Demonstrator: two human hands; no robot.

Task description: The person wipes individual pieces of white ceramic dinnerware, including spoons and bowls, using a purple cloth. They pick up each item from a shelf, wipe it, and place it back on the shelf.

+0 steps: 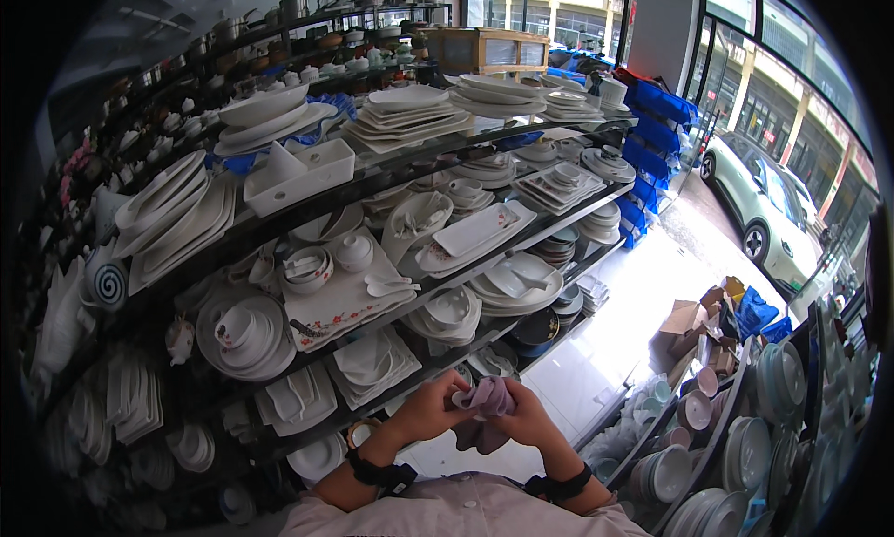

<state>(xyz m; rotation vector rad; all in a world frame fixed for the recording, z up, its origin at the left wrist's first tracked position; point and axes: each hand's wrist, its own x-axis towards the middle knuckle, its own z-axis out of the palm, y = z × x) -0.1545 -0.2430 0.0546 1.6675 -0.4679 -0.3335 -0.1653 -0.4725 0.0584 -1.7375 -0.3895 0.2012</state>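
Note:
Both hands hold a mauve cloth (487, 404) in front of the chest. My left hand (434, 406) grips its left side, with thumb and fingers pinching a fold. The right side of the cloth is in my right hand (525, 415). Part of the cloth hangs down between the hands, and part is bunched up on top. A dark strap sits on each wrist. Beyond the hands, shelves hold a long rectangular white plate (482, 231), a stack of oval plates (515, 283) and a square plate with red flowers (342, 303) bearing bowls and spoons.
Tiered dark shelves (391, 149) of white crockery fill the left and front. At the right, a rack holds bowls and plates (746, 453). Open cardboard boxes (681, 320) stand on the floor beyond it. Blue bins (649, 153) are stacked by the pillar; a car (761, 202) stands outside.

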